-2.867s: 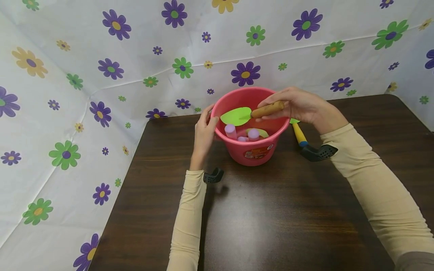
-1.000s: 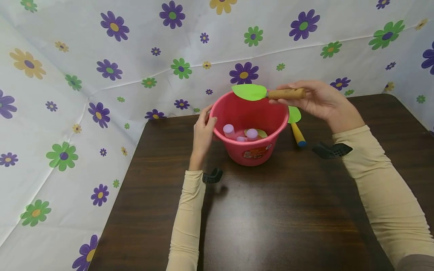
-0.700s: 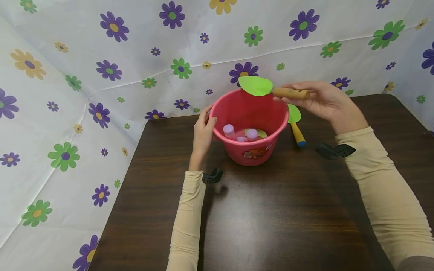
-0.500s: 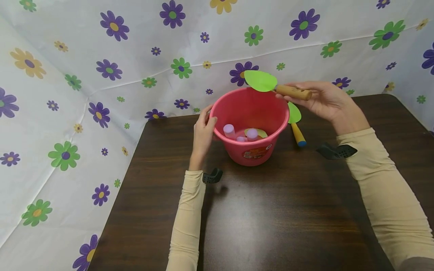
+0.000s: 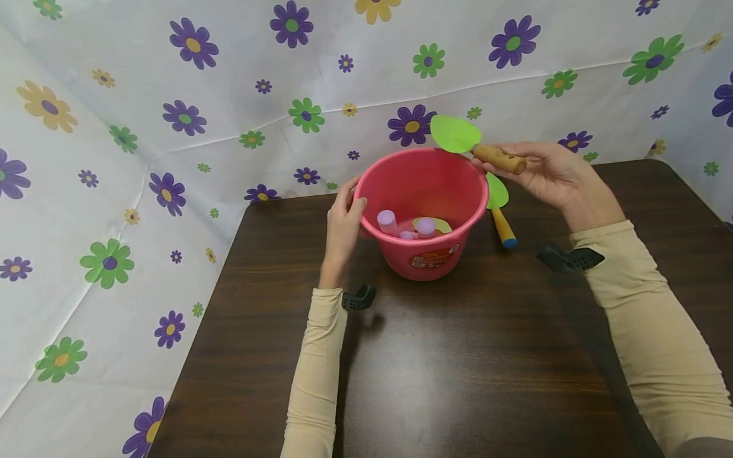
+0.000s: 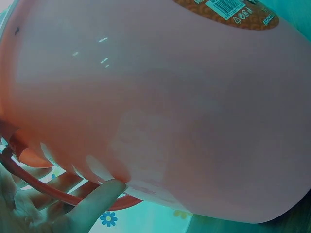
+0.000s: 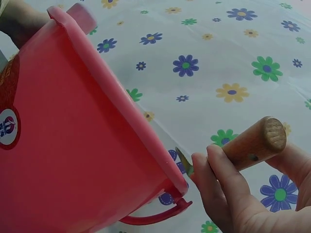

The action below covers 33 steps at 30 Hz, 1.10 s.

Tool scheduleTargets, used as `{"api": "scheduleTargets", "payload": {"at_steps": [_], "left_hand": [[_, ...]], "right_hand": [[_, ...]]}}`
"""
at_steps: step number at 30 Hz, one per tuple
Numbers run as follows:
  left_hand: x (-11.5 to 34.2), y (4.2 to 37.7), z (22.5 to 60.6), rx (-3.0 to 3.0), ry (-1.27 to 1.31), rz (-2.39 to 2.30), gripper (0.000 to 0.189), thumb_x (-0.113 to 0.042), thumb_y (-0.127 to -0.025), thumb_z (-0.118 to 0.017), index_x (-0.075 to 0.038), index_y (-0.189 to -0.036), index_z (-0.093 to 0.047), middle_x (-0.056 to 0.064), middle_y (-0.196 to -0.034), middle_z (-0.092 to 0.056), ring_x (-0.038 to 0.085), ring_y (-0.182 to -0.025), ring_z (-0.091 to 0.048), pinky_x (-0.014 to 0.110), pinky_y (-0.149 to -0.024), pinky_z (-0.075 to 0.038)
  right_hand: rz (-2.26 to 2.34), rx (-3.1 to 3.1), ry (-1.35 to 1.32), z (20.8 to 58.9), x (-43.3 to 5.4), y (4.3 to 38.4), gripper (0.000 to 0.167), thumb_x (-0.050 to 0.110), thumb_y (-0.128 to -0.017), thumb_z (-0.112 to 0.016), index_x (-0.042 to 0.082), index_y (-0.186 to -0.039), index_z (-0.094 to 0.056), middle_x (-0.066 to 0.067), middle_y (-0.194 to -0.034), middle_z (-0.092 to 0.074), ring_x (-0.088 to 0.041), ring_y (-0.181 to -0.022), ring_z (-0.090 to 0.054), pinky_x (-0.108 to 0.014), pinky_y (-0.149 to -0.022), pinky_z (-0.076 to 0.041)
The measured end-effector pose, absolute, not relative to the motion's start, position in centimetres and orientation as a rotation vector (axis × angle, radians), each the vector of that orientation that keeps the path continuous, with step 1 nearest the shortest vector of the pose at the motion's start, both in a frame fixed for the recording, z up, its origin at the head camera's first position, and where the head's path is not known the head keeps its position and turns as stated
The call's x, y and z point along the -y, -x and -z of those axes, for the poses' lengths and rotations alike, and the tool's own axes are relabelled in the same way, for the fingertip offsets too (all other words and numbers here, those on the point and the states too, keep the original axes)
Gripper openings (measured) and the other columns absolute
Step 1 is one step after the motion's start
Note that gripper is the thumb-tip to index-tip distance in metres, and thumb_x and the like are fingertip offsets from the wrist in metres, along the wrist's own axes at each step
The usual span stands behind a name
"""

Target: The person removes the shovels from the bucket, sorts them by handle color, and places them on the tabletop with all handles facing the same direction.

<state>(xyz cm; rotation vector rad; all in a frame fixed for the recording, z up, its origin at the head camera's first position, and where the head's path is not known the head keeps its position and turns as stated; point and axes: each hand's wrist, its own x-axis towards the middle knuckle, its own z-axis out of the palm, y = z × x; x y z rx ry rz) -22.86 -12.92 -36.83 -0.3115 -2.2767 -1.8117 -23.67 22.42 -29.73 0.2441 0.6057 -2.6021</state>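
A pink bucket (image 5: 426, 251) stands upright on the table. My left hand (image 5: 342, 228) grips its left side near the rim; in the left wrist view the thumb (image 6: 99, 204) presses the outer wall beside the bucket's red handle (image 6: 39, 185). My right hand (image 5: 552, 172) holds a garden trowel (image 5: 498, 158) by its wooden grip, fingers round it. The trowel's light green blade (image 5: 456, 133) points up and left, above the bucket's back right rim. Inside the bucket are lilac-ended cylinders (image 5: 387, 219) and a pale yellow-green piece (image 5: 439, 224), partly hidden.
A second trowel (image 5: 502, 226), with a yellow handle tipped blue and a green blade, lies on the dark wooden table (image 5: 458, 369) right of the bucket. A white flowered cloth (image 5: 229, 83) hangs behind and left of the table.
My right hand has lifted the wooden-handled trowel out of the bucket's mouth, up and to the right, and its blade has tilted upward. The left hand and bucket have stayed put.
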Motion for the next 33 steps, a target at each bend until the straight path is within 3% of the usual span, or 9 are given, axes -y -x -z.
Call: {"api": "scheduleTargets", "payload": {"at_steps": [12, 22, 27, 33], "left_hand": [[13.0, 22.9, 36.8, 2.269, 0.327, 1.804, 0.052, -0.023, -0.099, -0.056, -0.016, -0.151, -0.052, 0.008, -0.136, -0.066, 0.028, -0.106, -0.071, 0.04, -0.078, -0.063], [12.9, 22.8, 36.8, 2.266, 0.321, 1.802, 0.052, -0.022, -0.1, -0.055, -0.015, -0.151, -0.052, 0.008, -0.137, -0.065, 0.028, -0.107, -0.071, 0.038, -0.075, -0.063], [12.9, 22.9, 36.9, 2.268, 0.329, 1.802, 0.052, -0.023, -0.1, -0.056, -0.016, -0.151, -0.052, 0.008, -0.136, -0.066, 0.032, -0.103, -0.072, 0.035, -0.065, -0.063], [12.9, 22.8, 36.9, 2.267, 0.335, 1.802, 0.052, -0.023, -0.1, -0.056, -0.017, -0.151, -0.052, 0.007, -0.137, -0.065, 0.029, -0.105, -0.072, 0.036, -0.066, -0.063]], "right_hand": [[2.624, -0.541, -0.281, 30.1, -22.8, 23.6, 0.045, -0.012, -0.1, -0.054, -0.003, -0.144, -0.05, -0.028, -0.138, -0.056, -0.052, -0.123, -0.06, -0.044, -0.103, -0.05], [2.637, -0.555, -0.297, 30.3, -23.1, 23.7, 0.061, -0.012, -0.1, -0.053, 0.008, -0.155, -0.037, -0.024, -0.144, -0.053, -0.046, -0.126, -0.061, -0.044, -0.103, -0.05], [2.622, -0.58, -0.266, 30.4, -23.4, 23.6, 0.055, -0.011, -0.1, -0.053, 0.004, -0.152, -0.042, -0.025, -0.141, -0.055, -0.044, -0.124, -0.063, -0.044, -0.103, -0.05], [2.597, -0.582, -0.187, 30.7, -23.8, 23.4, 0.041, -0.01, -0.102, -0.05, -0.005, -0.143, -0.05, -0.026, -0.14, -0.056, -0.044, -0.123, -0.063, -0.045, -0.104, -0.049]]}}
